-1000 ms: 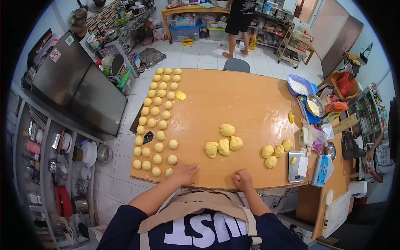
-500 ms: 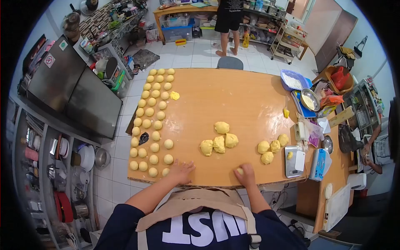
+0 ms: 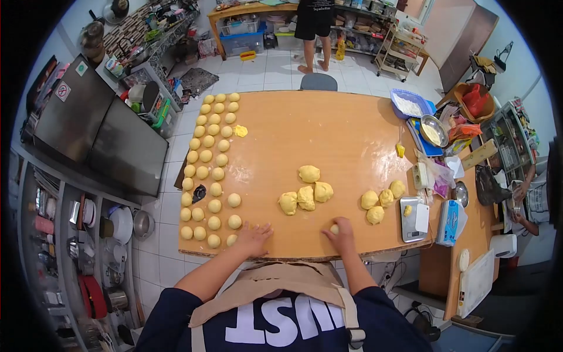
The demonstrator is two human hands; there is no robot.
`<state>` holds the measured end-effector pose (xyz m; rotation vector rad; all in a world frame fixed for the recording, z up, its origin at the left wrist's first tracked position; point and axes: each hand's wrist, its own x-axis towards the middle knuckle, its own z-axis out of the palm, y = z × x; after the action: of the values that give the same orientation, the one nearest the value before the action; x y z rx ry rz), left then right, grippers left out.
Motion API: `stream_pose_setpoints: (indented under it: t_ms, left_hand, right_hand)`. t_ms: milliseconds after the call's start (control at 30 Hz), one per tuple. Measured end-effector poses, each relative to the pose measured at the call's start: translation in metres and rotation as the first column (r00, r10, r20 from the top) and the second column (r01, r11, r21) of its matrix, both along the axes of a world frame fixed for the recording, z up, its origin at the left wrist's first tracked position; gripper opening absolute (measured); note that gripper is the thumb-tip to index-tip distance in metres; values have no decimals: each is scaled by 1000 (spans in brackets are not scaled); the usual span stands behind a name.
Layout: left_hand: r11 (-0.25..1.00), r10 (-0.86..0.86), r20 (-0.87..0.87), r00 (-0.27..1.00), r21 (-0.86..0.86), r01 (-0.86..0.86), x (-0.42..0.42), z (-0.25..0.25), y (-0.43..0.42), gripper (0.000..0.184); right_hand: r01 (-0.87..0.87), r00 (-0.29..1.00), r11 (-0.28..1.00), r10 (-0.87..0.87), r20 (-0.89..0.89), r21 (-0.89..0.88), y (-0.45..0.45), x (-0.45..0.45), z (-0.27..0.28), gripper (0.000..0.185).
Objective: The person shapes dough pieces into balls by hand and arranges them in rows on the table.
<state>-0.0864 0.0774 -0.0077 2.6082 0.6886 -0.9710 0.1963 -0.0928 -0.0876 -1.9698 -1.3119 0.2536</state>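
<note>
My left hand lies flat with fingers spread near the front edge of the wooden table, beside the nearest smooth dough balls. Cupped round a small piece of dough, my right hand rests on the tabletop further right. Rows of round dough balls line the left side, with a yellow lump beside them. Several rough dough pieces sit at the middle, and another group is to the right, next to a scale bearing a small bit of dough.
A blue tissue pack, a metal bowl and a blue basin of white powder stand at the right. A grey stool is behind the table. One person stands at the back; another's arms show far right.
The view has shifted, so the table and its contents appear further left and slightly higher. My right hand's fingers have turned around the small dough piece, while my left hand stays flat.
</note>
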Motion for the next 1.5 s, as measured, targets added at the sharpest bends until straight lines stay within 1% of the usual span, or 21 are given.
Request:
stream_pose_setpoints:
  t_ms: [100,200,233,333,367,467,500,567,600,667,700,800,900,1000,1067,1100,1200,1267,1300,1400,1500]
  left_hand:
    - [1000,-2,-20,1000,-1,2,3,6,-1,84]
    - [1000,1,-8,1000,-9,-1,1,1,0,84]
    - [1000,-1,-2,1000,1,1,1,2,0,84]
    - [1000,-22,-16,1000,11,22,-1,3,-4,85]
    - [1000,-27,-28,999,15,27,0,5,-4,85]
    - [1000,2,-48,999,-3,-2,6,12,-3,85]
    - [1000,19,-56,998,-18,-20,5,13,-3,86]
    - [1000,10,-16,1000,10,-9,0,0,-2,86]
    - [1000,2,3,1000,17,-2,-2,-5,-3,87]
    - [1000,11,-2,1000,7,-11,0,1,-3,88]
    - [1000,16,-4,1000,1,-16,2,2,-3,88]
    - [1000,12,-5,1000,11,-12,1,-1,-4,90]
    - [1000,1,24,1000,27,-1,-3,-7,-4,90]
    - [1000,13,42,999,10,-13,-4,-6,-4,90]
    - [1000,16,47,999,8,-16,-3,-5,-3,90]
    - [1000,17,48,999,7,-18,-4,-6,-3,90]
    - [1000,17,45,999,4,-17,-4,-12,-3,90]
    - [1000,8,14,1000,-6,-8,-2,-5,-4,90]
    - [1000,9,4,1000,-8,-9,0,-1,-2,90]
    - [1000,9,18,1000,-13,-8,0,1,-2,91]
    - [999,29,13,1000,-18,-29,-1,-2,-3,91]
  right_hand:
    - [-149,988,989,148,-42,-5,-3,-20,2,60]
    - [32,993,990,-16,-115,138,-24,-6,11,55]
    - [220,965,958,-187,-182,186,-28,3,15,40]
    - [319,918,928,-252,-308,194,-20,26,27,26]
    - [252,949,955,-212,-232,159,-14,23,33,19]
    - [-66,991,998,68,-118,14,-17,-4,2,16]
    - [-176,983,982,179,-49,72,-19,-6,3,15]
    - [-392,920,907,380,101,157,-26,-4,5,13]
    - [-336,938,939,327,112,75,-24,3,7,13]
    - [-202,966,974,215,145,-101,-14,22,16,13]
    - [-136,981,990,129,143,47,1,18,23,14]
    - [-127,989,987,119,83,96,32,-11,27,19]
    - [-391,918,909,375,127,146,1,-26,10,24]
    - [-445,895,885,444,37,141,-37,11,12,29]
    - [-230,970,973,232,73,-24,-25,23,13,33]
    - [-113,987,988,124,104,-103,-15,30,16,34]
    - [104,989,994,-109,104,45,36,-7,39,38]
    - [-123,986,992,119,118,28,25,-22,37,42]
    - [-241,963,970,236,131,21,18,-27,36,43]
    - [-453,882,891,445,156,20,-29,-7,17,46]
    - [-162,985,974,152,-78,-157,-41,20,13,44]
